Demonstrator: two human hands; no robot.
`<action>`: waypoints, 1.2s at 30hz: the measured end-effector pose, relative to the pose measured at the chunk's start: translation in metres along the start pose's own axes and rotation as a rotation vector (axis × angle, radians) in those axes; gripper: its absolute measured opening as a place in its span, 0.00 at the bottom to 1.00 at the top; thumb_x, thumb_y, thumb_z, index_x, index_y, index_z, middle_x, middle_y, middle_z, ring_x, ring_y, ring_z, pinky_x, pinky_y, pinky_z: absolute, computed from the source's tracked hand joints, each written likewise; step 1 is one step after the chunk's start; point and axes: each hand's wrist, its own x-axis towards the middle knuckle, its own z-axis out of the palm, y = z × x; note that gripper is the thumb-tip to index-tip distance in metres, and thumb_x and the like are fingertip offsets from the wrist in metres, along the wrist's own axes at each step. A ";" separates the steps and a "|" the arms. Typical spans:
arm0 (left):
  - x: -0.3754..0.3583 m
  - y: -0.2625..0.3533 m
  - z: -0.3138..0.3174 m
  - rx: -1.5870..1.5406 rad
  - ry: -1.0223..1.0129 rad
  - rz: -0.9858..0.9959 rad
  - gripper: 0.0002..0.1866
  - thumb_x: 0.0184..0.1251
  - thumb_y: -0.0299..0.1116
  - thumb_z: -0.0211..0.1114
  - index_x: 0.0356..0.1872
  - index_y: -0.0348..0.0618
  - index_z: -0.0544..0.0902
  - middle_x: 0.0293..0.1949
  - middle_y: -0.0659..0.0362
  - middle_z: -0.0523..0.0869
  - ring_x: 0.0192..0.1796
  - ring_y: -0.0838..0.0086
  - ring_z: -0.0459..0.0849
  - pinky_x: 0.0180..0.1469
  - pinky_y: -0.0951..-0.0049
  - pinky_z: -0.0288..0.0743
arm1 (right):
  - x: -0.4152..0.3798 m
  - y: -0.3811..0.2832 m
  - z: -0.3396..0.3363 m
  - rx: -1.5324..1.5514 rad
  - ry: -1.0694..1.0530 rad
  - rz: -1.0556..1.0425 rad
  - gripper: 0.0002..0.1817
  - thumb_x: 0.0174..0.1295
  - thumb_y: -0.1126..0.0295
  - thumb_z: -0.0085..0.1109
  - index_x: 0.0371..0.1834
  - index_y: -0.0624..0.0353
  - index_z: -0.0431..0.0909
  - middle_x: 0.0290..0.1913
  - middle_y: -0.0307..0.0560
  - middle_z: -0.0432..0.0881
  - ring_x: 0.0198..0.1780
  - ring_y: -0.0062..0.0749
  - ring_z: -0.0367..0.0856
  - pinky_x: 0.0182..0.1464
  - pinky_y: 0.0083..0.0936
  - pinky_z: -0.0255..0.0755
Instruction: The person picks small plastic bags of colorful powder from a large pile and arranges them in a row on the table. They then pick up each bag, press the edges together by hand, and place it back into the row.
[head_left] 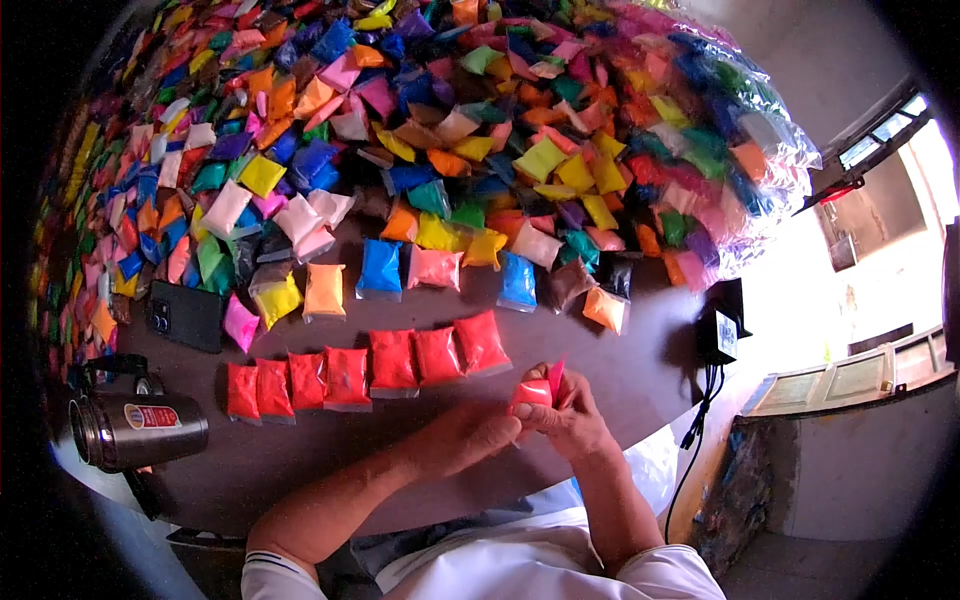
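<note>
A small red packet (533,392) in clear plastic is held up over the near part of the table. My right hand (575,415) grips it from the right, thumb across its front. A bright pink piece (556,375) stands up between the packet and those fingers. My left hand (465,438) is closed at the packet's lower left edge, its fingertips partly hidden and slightly blurred. Just beyond my hands, a row of several red packets (393,360) lies on the table, slanting up to the right.
A large heap of coloured packets (420,130) covers the far side of the dark table (640,345). Loose packets, such as a blue one (379,268), lie before it. A steel mug (140,428) and phone (186,316) are left; a black box with cables (718,335) is right.
</note>
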 end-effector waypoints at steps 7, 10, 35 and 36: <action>0.000 0.041 -0.008 0.298 0.012 0.049 0.20 0.74 0.46 0.47 0.47 0.37 0.75 0.36 0.53 0.79 0.39 0.67 0.77 0.48 0.70 0.70 | -0.002 -0.003 0.005 -0.183 0.007 -0.029 0.16 0.51 0.65 0.72 0.34 0.60 0.75 0.28 0.35 0.78 0.30 0.19 0.77 0.33 0.15 0.72; 0.000 0.009 -0.003 0.099 -0.024 -0.015 0.19 0.75 0.44 0.46 0.46 0.37 0.75 0.37 0.50 0.80 0.41 0.60 0.79 0.47 0.67 0.71 | -0.005 -0.002 0.004 0.144 0.048 -0.071 0.16 0.55 0.60 0.69 0.35 0.61 0.77 0.30 0.36 0.79 0.33 0.19 0.78 0.36 0.16 0.72; 0.002 -0.009 0.009 0.362 0.100 0.192 0.19 0.72 0.39 0.48 0.23 0.36 0.71 0.22 0.52 0.74 0.27 0.61 0.75 0.35 0.64 0.70 | 0.044 -0.027 -0.032 -0.664 0.199 -0.179 0.12 0.61 0.62 0.63 0.36 0.62 0.79 0.29 0.34 0.77 0.33 0.16 0.71 0.34 0.19 0.67; 0.002 -0.008 0.009 0.361 0.093 0.205 0.18 0.72 0.38 0.49 0.24 0.36 0.71 0.22 0.52 0.74 0.27 0.60 0.75 0.35 0.64 0.70 | 0.050 -0.024 -0.035 -0.864 0.220 -0.135 0.12 0.61 0.64 0.63 0.38 0.63 0.79 0.30 0.34 0.78 0.34 0.16 0.72 0.36 0.20 0.69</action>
